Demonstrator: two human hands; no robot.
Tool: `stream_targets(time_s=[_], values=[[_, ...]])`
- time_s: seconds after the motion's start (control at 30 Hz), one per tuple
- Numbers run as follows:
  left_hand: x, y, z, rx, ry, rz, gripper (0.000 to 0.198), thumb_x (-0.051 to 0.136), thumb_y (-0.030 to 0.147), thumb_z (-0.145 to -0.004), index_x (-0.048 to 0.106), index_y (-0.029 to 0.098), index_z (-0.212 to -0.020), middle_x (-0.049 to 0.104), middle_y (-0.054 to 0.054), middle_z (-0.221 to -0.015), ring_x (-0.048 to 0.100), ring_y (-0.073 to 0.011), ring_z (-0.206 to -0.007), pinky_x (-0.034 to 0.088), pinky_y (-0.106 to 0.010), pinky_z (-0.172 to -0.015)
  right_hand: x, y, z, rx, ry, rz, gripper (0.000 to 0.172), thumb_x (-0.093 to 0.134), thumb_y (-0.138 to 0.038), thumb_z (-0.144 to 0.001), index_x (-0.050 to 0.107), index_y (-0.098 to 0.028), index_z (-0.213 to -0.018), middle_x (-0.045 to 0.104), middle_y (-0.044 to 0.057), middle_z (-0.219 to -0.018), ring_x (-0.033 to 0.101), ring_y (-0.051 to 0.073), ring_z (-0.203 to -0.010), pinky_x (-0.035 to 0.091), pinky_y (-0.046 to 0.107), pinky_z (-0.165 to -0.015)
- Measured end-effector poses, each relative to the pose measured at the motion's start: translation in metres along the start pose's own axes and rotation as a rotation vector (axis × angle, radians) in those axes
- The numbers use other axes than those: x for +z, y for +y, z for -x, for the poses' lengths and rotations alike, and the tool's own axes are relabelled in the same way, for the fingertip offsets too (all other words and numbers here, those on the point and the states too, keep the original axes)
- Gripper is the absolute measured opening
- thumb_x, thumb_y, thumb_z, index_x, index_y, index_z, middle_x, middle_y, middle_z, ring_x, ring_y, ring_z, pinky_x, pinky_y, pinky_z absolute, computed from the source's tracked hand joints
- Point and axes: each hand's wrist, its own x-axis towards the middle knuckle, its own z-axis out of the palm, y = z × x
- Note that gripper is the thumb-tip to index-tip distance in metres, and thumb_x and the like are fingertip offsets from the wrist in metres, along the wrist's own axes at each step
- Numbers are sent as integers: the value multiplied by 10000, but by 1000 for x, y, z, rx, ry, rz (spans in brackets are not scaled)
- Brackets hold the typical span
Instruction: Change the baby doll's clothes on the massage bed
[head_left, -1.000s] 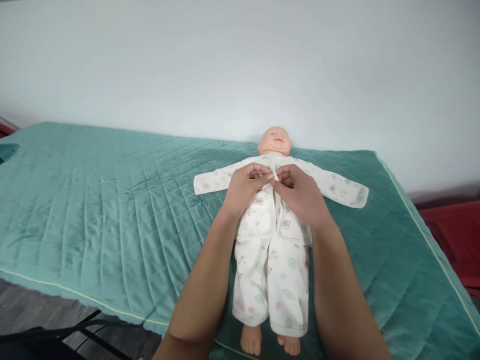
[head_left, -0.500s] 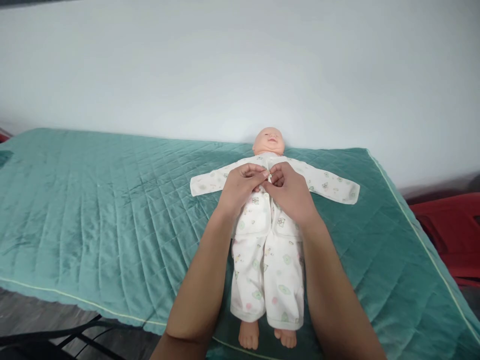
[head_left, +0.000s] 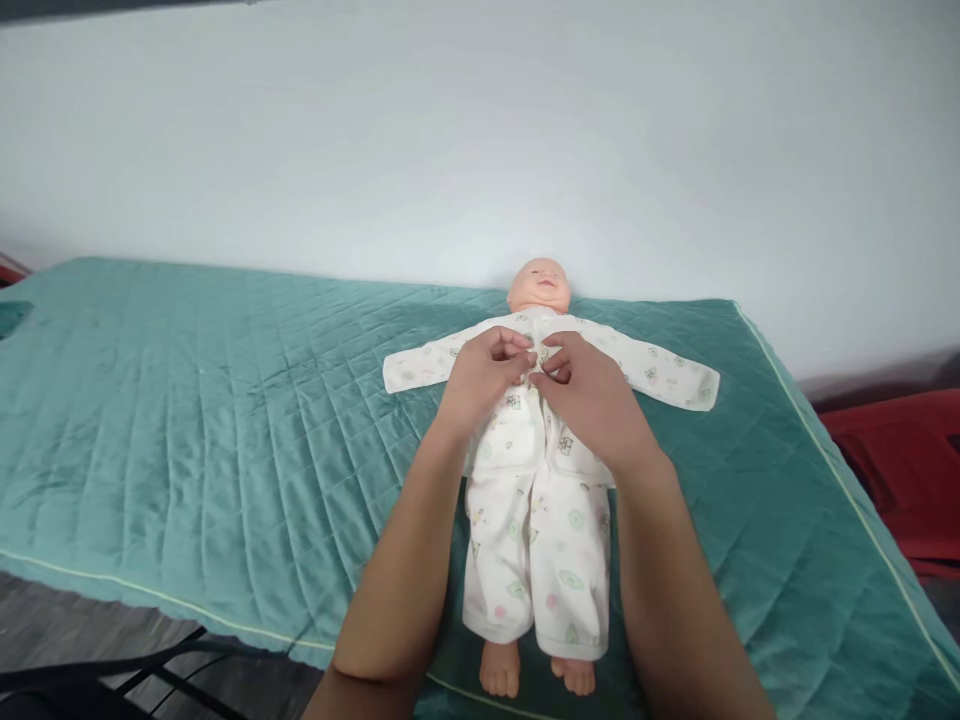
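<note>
A baby doll [head_left: 540, 284] lies on its back, its arms spread out to both sides and its bare feet towards me. It wears a white printed shirt [head_left: 510, 440] with a front opening, and matching trousers [head_left: 536, 560]. My left hand [head_left: 491, 370] is closed on the shirt's front edge at the chest, thumb against curled fingers. Close beside it, my right hand [head_left: 589, 390] has its fingers curled at the other front edge, closed on the cloth. What lies exactly between the fingertips is small and partly hidden. Below the hands the shirt front hangs apart.
A green quilted cover [head_left: 210, 420] with a pale piped edge spreads under the doll. Behind it stands a white wall [head_left: 450, 130]. A red plastic chair or stool [head_left: 900, 460] is at the right, and black metal bars [head_left: 150, 660] show at the lower left.
My right hand has shifted slightly right and down, its fingertips moving a little apart from the left ones. My left hand stays nearly in place at the shirt's chest.
</note>
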Motion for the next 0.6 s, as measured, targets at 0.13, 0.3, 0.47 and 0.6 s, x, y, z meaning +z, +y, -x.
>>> stream_targets(time_s=[0.13, 0.3, 0.47, 0.6], values=[[-8, 7, 9, 14, -91, -107, 163, 702, 296, -788, 658, 168, -879, 604, 7, -753, 552, -89, -667, 425, -207, -634, -11, -8, 9, 48, 10, 60, 257, 604, -275, -866, 549, -213, -1110, 633, 30, -997, 592, 181, -843, 410, 288, -689], [-19, 17, 24, 41, -317, -269, 188, 646, 357, -854, 689, 176, -834, 623, -9, -763, 512, -97, -664, 395, -218, -609, -16, -16, 20, 118, -114, 274, 242, 635, -381, -857, 469, -209, -818, 581, 23, -764, 499, 168, -629, 283, 278, -555], [-23, 16, 24, 81, -416, -356, 123, 659, 295, -829, 704, 191, -876, 636, -19, -836, 534, -105, -700, 425, -214, -632, -10, -16, 25, 99, -180, 436, 246, 611, -362, -882, 443, -209, -786, 572, 38, -720, 487, 169, -595, 227, 277, -546], [-24, 13, 21, 125, -437, -399, 90, 647, 264, -825, 692, 194, -858, 625, -27, -920, 541, -101, -719, 443, -216, -660, -8, -17, 26, 86, -230, 495, 198, 566, -302, -887, 427, -208, -782, 580, 46, -751, 497, 173, -624, 215, 282, -555]])
